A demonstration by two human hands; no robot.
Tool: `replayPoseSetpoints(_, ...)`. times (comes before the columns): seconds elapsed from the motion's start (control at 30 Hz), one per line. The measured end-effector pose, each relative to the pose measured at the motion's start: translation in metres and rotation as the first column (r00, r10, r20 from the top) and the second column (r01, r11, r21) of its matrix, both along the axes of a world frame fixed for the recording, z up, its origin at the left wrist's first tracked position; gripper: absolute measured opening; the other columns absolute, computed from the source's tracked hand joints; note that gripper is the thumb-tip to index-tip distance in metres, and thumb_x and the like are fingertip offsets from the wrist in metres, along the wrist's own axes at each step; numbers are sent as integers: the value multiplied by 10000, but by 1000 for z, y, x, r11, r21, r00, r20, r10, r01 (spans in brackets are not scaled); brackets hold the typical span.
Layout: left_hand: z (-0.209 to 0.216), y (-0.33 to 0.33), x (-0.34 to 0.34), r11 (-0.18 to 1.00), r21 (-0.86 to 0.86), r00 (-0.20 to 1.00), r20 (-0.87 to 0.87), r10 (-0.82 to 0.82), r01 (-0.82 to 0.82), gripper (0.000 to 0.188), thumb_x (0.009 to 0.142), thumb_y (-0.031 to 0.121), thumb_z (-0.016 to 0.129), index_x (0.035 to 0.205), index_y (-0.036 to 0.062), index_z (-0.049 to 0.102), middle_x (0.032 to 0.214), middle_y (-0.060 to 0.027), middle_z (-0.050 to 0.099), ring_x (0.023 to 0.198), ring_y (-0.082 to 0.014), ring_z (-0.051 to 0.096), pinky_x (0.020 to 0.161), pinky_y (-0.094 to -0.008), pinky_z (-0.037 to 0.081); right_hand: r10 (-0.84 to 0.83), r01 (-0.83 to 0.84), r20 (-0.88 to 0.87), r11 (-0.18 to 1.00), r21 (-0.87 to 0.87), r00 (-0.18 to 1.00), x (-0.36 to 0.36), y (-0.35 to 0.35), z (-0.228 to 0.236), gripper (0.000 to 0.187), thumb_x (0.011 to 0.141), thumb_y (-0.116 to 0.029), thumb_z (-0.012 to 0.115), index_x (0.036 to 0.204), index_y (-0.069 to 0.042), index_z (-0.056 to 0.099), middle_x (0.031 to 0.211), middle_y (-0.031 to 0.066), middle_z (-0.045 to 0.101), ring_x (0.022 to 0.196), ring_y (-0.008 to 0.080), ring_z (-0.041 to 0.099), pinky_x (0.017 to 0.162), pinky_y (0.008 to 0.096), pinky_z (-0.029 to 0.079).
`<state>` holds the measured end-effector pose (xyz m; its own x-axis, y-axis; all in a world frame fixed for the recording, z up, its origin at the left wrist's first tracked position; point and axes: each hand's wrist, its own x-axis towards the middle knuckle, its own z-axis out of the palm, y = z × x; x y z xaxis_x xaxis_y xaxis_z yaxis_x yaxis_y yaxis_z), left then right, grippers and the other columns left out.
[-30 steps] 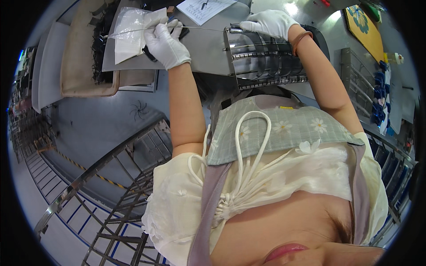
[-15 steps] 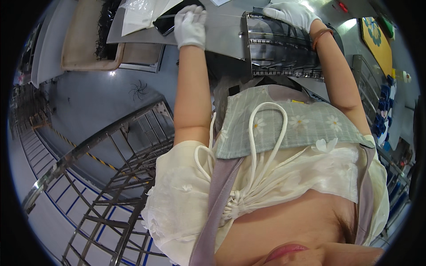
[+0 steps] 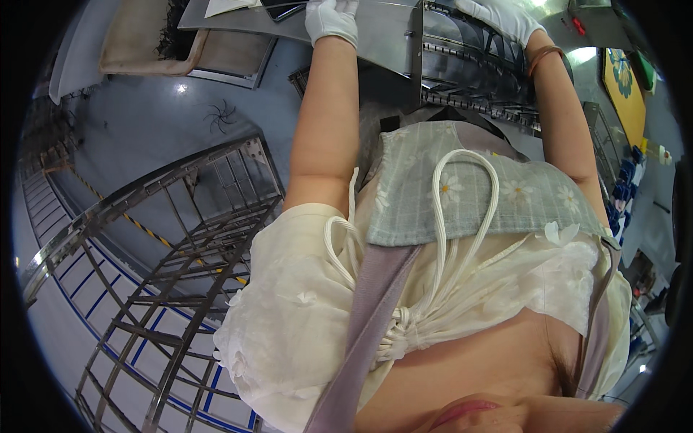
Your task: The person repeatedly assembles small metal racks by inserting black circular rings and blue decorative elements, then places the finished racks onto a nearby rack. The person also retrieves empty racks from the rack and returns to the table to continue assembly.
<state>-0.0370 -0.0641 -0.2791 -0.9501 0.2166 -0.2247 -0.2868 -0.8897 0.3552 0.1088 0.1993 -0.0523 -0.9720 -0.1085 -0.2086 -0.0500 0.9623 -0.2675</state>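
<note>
My left hand (image 3: 333,20), in a white glove, is at the top edge over the grey table (image 3: 379,40). Its fingers are curled closed at a thin clear strip or sheet edge, seen only as a pale line; the fingertips are partly cut off. Beside it lies a black glossy panel (image 3: 286,10). A metal slotted rack (image 3: 420,61) with dark glossy sheets (image 3: 462,68) stands between my arms. My right hand (image 3: 505,20), also white-gloved, rests over the rack's far right part with fingers stretched out toward the left.
At the far left is a beige tub (image 3: 133,65) with black stringy material in it. A metal frame rack (image 3: 180,238) stands on the floor to my left. A yellow board (image 3: 622,94) and blue items (image 3: 624,191) are on the right. White paper (image 3: 227,6) lies on the table.
The whole view has shifted, so the table, rack and both hands sit higher and a little further right. My left hand stays curled; my right hand stays over the rack.
</note>
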Motion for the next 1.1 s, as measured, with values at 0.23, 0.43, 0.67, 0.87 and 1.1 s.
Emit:
replayPoseSetpoints(0.23, -7, -1, -2, 999, -31, 999, 44, -28, 30, 107, 1034, 58, 544, 1087, 102, 626, 1030, -114, 690, 1031, -321, 668, 962, -550, 553, 25, -21, 89, 999, -43, 996, -3, 0, 7, 612, 1018, -631, 496, 1162, -101, 765, 1063, 157, 761, 1006, 318, 704, 939, 423, 516)
replayPoseSetpoints(0.43, -19, 8, -17, 985, -152, 995, 54, -79, 87, 116, 1015, 39, 543, 1090, 99, 609, 983, -127, 692, 944, -315, 682, 893, -532, 571, 5, -2, 22, 993, -122, 1000, -2, 5, -5, 622, 1027, -629, 480, 1150, -84, 753, 1076, 169, 748, 1007, 324, 686, 933, 425, 506)
replayPoseSetpoints(0.67, -10, 53, 6, 963, -253, 990, 120, -69, 97, 167, 992, -14, 529, 1114, 80, 593, 964, -143, 686, 873, -287, 689, 750, -470, 589, 51, -49, 32, 998, -33, 998, -5, 8, -2, 611, 1037, -610, 472, 1145, -74, 747, 1087, 168, 745, 1006, 336, 679, 927, 430, 501)
replayPoseSetpoints(0.87, 26, 101, 60, 899, -434, 997, -7, -75, 64, 178, 956, 180, 668, 1000, 16, 721, 917, -108, 721, 792, -216, 650, 703, -379, 540, 73, -75, 40, 996, 43, 996, -6, 9, -4, 603, 1045, -593, 465, 1140, -66, 742, 1096, 168, 742, 1005, 347, 672, 922, 434, 497)
replayPoseSetpoints(1.1, 61, 27, 50, 356, -868, 803, 79, -590, 347, 303, 1019, 299, 666, 832, 66, 623, 691, -55, 613, 591, -177, 626, 570, -382, 551, -113, 78, -224, 985, -156, 968, 27, 53, 9, 511, 1058, -497, 477, 1232, -83, 719, 1217, 180, 715, 1129, 360, 660, 1002, 426, 497)
